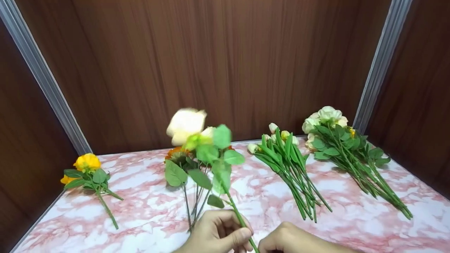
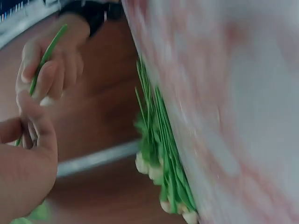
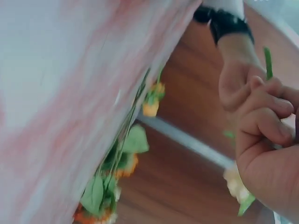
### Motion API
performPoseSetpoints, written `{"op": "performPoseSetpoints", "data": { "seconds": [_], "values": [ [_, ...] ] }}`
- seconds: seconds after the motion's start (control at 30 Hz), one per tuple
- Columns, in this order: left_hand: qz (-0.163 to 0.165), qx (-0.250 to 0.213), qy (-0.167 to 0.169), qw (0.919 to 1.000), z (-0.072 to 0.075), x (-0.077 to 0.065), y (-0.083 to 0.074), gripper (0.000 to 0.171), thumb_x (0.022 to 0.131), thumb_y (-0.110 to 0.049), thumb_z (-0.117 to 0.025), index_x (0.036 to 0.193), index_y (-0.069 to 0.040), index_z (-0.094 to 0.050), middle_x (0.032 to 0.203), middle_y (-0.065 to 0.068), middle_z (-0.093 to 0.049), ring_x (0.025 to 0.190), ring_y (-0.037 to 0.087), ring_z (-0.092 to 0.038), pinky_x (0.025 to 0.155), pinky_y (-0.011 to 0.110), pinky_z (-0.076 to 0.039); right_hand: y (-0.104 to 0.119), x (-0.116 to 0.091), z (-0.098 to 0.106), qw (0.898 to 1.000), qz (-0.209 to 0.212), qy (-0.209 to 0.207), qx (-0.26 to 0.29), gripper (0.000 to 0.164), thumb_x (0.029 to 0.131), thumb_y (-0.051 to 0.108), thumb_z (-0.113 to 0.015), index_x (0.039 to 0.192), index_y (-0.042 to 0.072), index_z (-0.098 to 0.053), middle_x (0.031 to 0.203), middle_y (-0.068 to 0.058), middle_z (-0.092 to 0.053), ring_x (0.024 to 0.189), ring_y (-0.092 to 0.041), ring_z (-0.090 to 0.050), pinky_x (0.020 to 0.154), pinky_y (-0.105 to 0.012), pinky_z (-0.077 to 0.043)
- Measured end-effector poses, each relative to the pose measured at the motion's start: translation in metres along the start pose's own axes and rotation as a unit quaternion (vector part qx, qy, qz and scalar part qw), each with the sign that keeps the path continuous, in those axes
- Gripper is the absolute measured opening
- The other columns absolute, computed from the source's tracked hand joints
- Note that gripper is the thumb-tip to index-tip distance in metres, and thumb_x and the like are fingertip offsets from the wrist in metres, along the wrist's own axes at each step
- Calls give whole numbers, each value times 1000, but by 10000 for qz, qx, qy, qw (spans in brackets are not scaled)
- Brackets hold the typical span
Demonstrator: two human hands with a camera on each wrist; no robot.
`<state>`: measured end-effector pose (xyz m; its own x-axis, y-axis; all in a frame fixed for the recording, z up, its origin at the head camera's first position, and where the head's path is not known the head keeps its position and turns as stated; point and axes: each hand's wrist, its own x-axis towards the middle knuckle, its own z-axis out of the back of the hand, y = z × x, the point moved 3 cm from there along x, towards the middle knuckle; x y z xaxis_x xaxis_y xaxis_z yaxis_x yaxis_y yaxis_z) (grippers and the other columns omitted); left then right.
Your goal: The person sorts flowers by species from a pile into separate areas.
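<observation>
A cream rose (image 1: 187, 125), its bloom blurred, leans up and to the left on a long green stem with broad leaves. My left hand (image 1: 219, 232) pinches this stem between thumb and fingers, below the leaves. Lower down, my right hand (image 1: 291, 239) is at the stem's bottom part, mostly cut off by the head view's edge. In the left wrist view the right hand (image 2: 53, 70) grips the stem (image 2: 46, 58) near its end, thumb on one side. From the right wrist view, the stem's tip (image 3: 267, 60) pokes out past the right hand's curled fingers (image 3: 266, 123).
Behind the rose lie orange flowers (image 1: 177, 154) with thin stems. Two yellow roses (image 1: 87, 162) lie far left on the marbled table (image 1: 140, 214). A bunch of tulips (image 1: 286, 154) is right of center, and a bunch of pale flowers (image 1: 328, 116) at far right. Wooden panels (image 1: 225, 70) enclose the table.
</observation>
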<state>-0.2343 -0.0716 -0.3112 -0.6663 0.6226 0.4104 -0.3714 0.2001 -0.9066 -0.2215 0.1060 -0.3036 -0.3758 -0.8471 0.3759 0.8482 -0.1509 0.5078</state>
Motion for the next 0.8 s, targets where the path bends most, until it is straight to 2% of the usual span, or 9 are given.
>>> {"op": "performPoseSetpoints", "data": {
  "seconds": [0.2,0.33,0.47,0.53,0.57,0.6,0.7,0.77,0.8],
  "values": [
    [-213,179,-303,9992,-3,-1,-2,17,93,-10,-55,90,6,-60,69,32,-58,54,3,-59,46,31,-53,1,0,1,9973,253,-610,-333,28,85,8,-62,59,12,-54,45,4,-48,53,17,-29,39,-2,-30],
    [-583,794,-247,9948,3,2,-1,15,94,-9,-52,93,4,-61,68,24,-61,50,13,-59,44,29,-52,0,-1,8,9953,199,-733,-594,27,88,12,-61,62,15,-57,47,7,-49,53,18,-30,40,-2,-29],
    [-335,1747,-555,9825,31,7,0,20,95,-16,-52,92,1,-63,72,15,-65,56,12,-60,51,26,-54,-5,-3,23,9939,91,-934,-578,19,88,7,-60,70,13,-63,52,6,-57,50,15,-41,40,-2,-35],
    [39,2401,-939,9662,58,10,3,20,94,-18,-53,88,-2,-64,71,9,-64,58,9,-59,52,23,-53,-12,-5,36,9917,-192,-1163,-507,16,88,6,-60,75,12,-65,54,4,-59,47,11,-46,39,-5,-37],
    [244,2775,-1181,9531,74,9,5,19,93,-18,-54,87,-4,-65,72,6,-65,57,8,-58,54,21,-53,-17,-6,43,9893,-364,-1313,-526,16,89,6,-60,75,12,-65,55,4,-59,46,9,-46,37,-7,-37],
    [413,3259,-1426,9337,92,8,7,17,92,-18,-55,86,-6,-66,70,3,-64,55,6,-56,51,19,-51,-22,-8,52,9854,-689,-1464,-539,16,90,8,-59,75,12,-65,55,4,-58,44,6,-48,36,-9,-38],
    [779,4811,-2077,8482,149,-2,11,12,90,-15,-57,87,-9,-67,67,-1,-62,50,7,-51,48,18,-46,-45,-16,83,9618,-1694,-1956,-899,20,91,15,-57,73,13,-64,53,5,-54,43,2,-44,36,-15,-40],
    [1347,5499,-2328,7907,188,-17,12,14,91,-17,-56,90,-8,-66,68,1,-62,50,10,-50,47,22,-46,-64,-26,105,9361,-2423,-2231,-1230,24,93,20,-54,73,11,-64,55,3,-54,43,-2,-46,37,-19,-42],
    [1725,5701,-2352,7681,207,-27,11,16,92,-17,-53,90,-7,-65,67,2,-60,51,12,-50,46,24,-44,-74,-33,117,9220,-2726,-2319,-1479,25,93,23,-54,74,10,-64,55,3,-55,44,-5,-47,38,-20,-43]
  ]
}}
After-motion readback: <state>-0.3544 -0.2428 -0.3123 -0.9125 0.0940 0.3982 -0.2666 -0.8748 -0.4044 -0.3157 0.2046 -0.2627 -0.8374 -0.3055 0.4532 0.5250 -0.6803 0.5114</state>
